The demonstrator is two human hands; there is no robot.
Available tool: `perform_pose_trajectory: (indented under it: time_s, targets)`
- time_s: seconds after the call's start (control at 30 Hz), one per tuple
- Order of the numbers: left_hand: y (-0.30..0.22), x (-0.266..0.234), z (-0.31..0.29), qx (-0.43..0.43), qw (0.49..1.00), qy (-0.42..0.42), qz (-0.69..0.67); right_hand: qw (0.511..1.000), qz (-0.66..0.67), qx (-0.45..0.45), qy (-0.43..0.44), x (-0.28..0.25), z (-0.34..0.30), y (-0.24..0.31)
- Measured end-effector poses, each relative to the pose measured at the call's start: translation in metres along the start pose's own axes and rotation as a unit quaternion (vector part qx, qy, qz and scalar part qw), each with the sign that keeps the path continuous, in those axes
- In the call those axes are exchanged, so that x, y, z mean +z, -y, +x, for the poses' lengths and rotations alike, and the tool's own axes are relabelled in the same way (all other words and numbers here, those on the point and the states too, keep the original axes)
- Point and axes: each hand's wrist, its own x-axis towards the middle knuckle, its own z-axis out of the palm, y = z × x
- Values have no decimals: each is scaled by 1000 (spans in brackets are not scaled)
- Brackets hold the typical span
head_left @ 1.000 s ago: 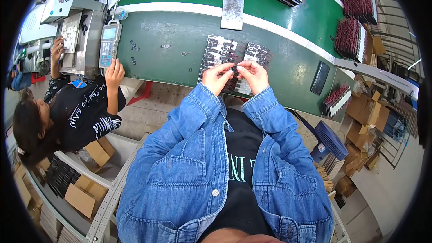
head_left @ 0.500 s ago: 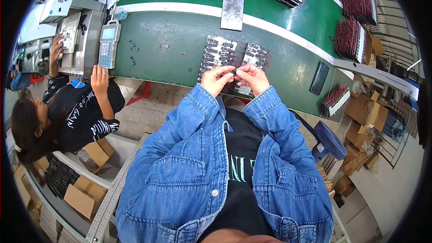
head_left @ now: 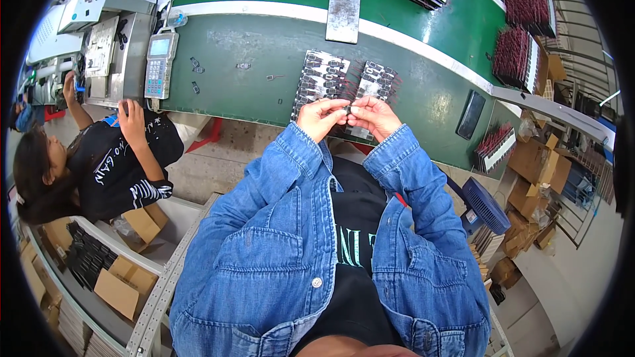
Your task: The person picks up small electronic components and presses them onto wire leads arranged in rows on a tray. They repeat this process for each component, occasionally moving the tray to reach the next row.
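Observation:
My left hand [head_left: 319,119] and my right hand [head_left: 376,118] meet over the near edge of the green bench, both pinching a small black part [head_left: 348,110] between thumbs and fingertips. Its exact kind is too small to make out. Just beyond my hands lies a light plate [head_left: 322,71] set with rows of small black parts with thin dark red wires. Beside it, to the right, a second such plate [head_left: 376,80] is partly covered by my right hand.
Loose small black parts [head_left: 196,66] lie to the left, near a grey keypad device [head_left: 159,66]. A metal plate [head_left: 343,10] rests farther back, a black phone [head_left: 470,115] to the right. Wired stacks [head_left: 512,59] stand far right. A co-worker [head_left: 126,158] works at the left.
My fingers have shifted slightly, and the small black part now shows more plainly between them. At the left, the co-worker's hands have drawn back from the machine and the keypad device.

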Motion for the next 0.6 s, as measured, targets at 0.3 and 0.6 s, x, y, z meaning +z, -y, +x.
perform_pose_trajectory:
  time_s: [0.3,0.6]
  targets:
    - [4,1,0,24,999,24,24,991,114,58,43,-2,-5,-2]
    - [1,10,2,-9,999,-35,0,949,-232,-203,-67,11,4,-26]
